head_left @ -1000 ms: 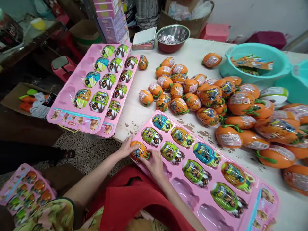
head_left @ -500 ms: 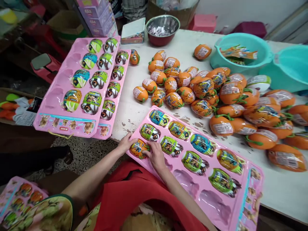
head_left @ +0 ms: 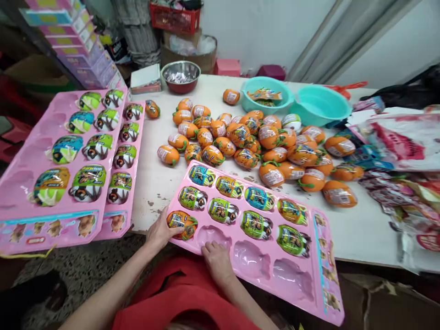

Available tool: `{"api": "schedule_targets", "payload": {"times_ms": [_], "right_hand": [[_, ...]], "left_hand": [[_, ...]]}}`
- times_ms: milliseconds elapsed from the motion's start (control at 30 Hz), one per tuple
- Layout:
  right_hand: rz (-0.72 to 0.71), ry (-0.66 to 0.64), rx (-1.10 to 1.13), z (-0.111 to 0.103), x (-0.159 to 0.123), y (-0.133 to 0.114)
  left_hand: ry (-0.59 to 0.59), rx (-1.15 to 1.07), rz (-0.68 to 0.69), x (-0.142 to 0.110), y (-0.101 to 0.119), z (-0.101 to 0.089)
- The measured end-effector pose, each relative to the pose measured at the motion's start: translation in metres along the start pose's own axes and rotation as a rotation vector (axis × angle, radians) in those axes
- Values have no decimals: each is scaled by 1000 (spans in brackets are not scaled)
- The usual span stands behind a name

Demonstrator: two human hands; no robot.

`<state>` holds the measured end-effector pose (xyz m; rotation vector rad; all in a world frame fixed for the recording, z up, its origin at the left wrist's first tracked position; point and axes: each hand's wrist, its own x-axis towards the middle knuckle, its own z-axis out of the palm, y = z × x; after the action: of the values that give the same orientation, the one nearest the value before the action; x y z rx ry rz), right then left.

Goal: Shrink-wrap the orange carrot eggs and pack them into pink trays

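A pink moulded tray (head_left: 305,284) lies tilted over the table's near edge, its two far rows filled with green, blue and yellow wrapped eggs. An orange wrapped egg (head_left: 181,224) sits in the tray's near-left pocket. My left hand (head_left: 159,233) rests at the tray's left corner, fingers touching that orange egg. My right hand (head_left: 216,260) lies flat on the tray's near rim by an empty pocket (head_left: 212,236), fingers stretched out, holding nothing. A heap of orange eggs (head_left: 261,146) covers the table behind the tray.
Two stacked pink trays (head_left: 20,183) with eggs overhang the table at left. Behind the heap stand two teal basins (head_left: 319,106), a steel bowl (head_left: 180,76) and a small box. Plastic packets (head_left: 405,183) crowd the right side. Stacked purple boxes rise at back left.
The view has lifted and swung right, showing more table. My right hand has slid off the orange egg to the tray's near rim. My left hand stays by the egg.
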<state>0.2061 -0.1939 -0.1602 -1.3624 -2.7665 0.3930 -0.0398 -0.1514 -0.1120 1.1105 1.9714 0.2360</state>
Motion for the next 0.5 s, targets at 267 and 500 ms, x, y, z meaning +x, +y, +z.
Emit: {"api": "schedule_targets", "payload": {"times_ms": [267, 500], "right_hand": [[79, 205, 102, 14, -28, 24], [322, 486, 440, 15, -90, 40]], "left_hand": [[242, 87, 471, 85, 58, -53], [-53, 479, 894, 209, 209, -98]]}}
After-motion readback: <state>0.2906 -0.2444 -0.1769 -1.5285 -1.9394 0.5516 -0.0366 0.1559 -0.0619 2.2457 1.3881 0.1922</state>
